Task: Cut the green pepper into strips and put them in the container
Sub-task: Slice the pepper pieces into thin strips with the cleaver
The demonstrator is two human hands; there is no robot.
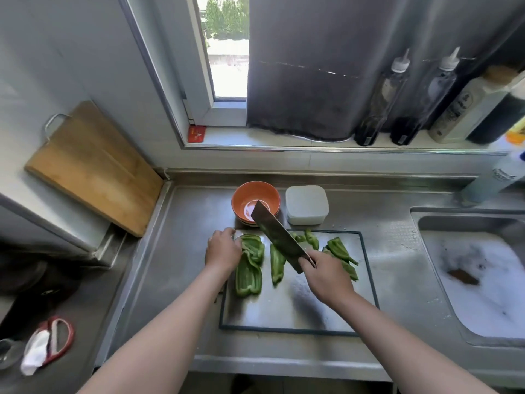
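Closest to me, my forearms reach out over the steel tabletop [176, 251] to the cutting board [284, 317], whose near half is bare — working room, I judge, for the strips as they come off. My right hand [326, 275] is clenched round the handle of the cleaver [279, 237], with the blade lifted clear of the board and angled up and away to the left, so it is between cuts and not pressing down. My left hand [223, 248] lies fingers-down on the left edge of the big pepper piece [250, 265], pinning it flat so it will not slide under the blade; it presses and does not grasp. Just right of that piece lies one narrow strip [276, 264], apart from it. Further right, partly behind my right hand, a loose cluster of cut pieces [339, 251] sits pushed aside — out of the knife's way, I think.

Beyond the board stand an orange bowl [241, 197] and a white lidded container [306, 204], side by side and near enough to reach. The bowl holds no pepper; I cannot see into the container, as its lid is on. Most of the cutting looks still ahead.
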